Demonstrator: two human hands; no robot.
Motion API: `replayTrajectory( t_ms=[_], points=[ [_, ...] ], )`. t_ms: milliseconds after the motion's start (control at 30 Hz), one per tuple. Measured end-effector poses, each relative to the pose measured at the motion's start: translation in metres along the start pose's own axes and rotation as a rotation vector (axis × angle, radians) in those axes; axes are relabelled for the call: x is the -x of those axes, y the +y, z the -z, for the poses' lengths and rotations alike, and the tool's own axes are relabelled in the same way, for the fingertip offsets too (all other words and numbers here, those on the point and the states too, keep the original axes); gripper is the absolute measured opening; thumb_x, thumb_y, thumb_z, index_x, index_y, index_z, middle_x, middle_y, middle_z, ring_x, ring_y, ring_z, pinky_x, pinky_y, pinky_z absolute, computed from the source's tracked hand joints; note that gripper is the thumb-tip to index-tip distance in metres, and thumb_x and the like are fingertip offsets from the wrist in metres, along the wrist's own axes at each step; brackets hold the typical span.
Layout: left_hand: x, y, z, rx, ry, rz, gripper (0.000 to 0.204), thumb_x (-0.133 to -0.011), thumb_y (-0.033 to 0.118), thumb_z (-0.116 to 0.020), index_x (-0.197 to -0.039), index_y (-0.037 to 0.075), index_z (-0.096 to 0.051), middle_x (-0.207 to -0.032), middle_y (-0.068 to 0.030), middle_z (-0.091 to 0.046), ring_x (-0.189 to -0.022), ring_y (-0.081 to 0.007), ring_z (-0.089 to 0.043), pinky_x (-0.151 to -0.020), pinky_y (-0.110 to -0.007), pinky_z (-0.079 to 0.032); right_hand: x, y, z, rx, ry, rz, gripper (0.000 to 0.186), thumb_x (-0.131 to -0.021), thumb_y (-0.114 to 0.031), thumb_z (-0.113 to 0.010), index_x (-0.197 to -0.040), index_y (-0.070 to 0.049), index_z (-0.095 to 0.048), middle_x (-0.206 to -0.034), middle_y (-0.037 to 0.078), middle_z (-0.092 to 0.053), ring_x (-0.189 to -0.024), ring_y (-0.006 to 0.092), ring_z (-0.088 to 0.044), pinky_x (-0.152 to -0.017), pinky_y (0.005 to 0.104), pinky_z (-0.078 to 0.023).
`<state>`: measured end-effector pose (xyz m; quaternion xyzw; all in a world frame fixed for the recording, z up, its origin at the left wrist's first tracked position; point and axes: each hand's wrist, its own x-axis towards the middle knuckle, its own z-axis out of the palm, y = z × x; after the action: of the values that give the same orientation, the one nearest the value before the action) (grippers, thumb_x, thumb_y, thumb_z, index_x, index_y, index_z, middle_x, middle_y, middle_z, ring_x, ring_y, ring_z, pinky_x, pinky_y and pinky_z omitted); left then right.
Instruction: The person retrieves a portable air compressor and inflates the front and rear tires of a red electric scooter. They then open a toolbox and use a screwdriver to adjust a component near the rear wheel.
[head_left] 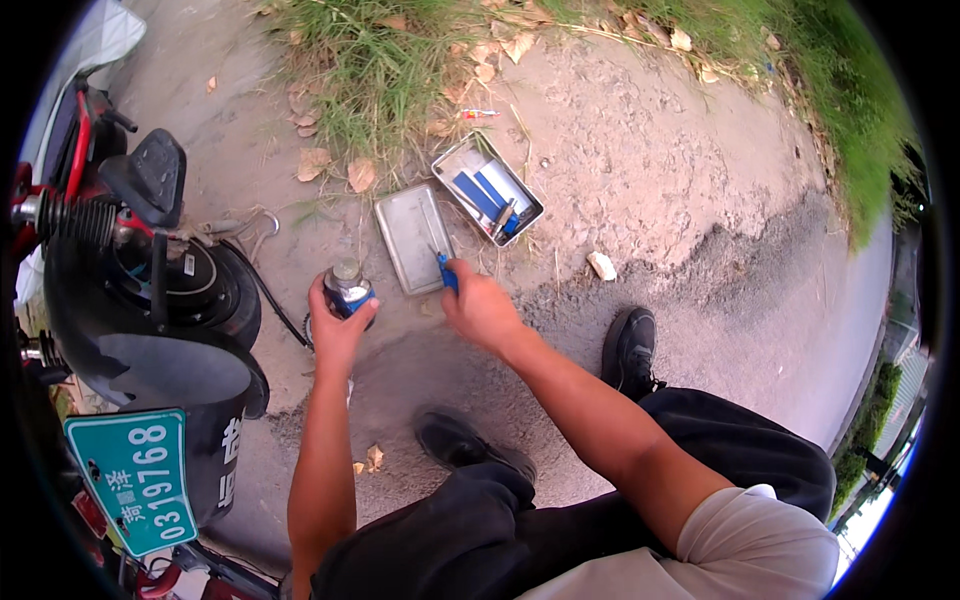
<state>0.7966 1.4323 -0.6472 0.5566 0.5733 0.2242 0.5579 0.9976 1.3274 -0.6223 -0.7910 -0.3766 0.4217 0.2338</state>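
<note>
My left hand (338,328) is closed around a small jar (347,285) with a silvery top and a blue-and-white label, upright over the ground beside the scooter's wheel. In my closed right hand (484,310) is a blue-handled tool (447,272) with a thin metal tip; its exact kind is too small to tell. That tip points away from me, over the lower right part of a shallow metal lid (402,225) lying on the ground. Touching or nearly touching the lid is an open metal tin (462,150), which holds blue strips and small tools.
A black electric scooter (150,340) with a green number plate (130,480) stands at the left, a black cable (265,285) trailing from it. Grass (365,80) and dry leaves lie ahead. A white stone (601,265) sits right of the tin. My shoes (630,350) are planted nearby.
</note>
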Motion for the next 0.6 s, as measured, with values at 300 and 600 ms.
replayTrajectory(
  t_ms=[300,600],
  points=[
    [0.028,0.022,0.004,0.235,-0.087,0.010,0.078,-0.071,0.001,-0.076,-0.135,0.004,-0.032,-0.125,-0.0091,-0.048,-0.114,-0.0190,-0.050,-0.097,-0.035,-0.042,-0.034,0.025,0.033,0.237,0.182,0.013,0.035,-0.083,-0.018,-0.051,-0.113,0.000,-0.054,-0.082,0.027,-0.065,-0.078,0.0443,-0.063,-0.074,0.0520,-0.050],
    [0.031,0.036,-0.008,0.203,-0.159,-0.001,0.082,-0.069,0.004,-0.079,-0.136,0.004,-0.031,-0.130,-0.0108,-0.045,-0.120,-0.0208,-0.047,-0.102,-0.038,-0.039,-0.044,0.031,0.066,0.040,0.302,0.025,0.042,-0.087,-0.021,-0.051,-0.121,0.003,-0.052,-0.095,0.029,-0.064,-0.090,0.0426,-0.063,-0.081,0.0464,-0.050]
  ],
)
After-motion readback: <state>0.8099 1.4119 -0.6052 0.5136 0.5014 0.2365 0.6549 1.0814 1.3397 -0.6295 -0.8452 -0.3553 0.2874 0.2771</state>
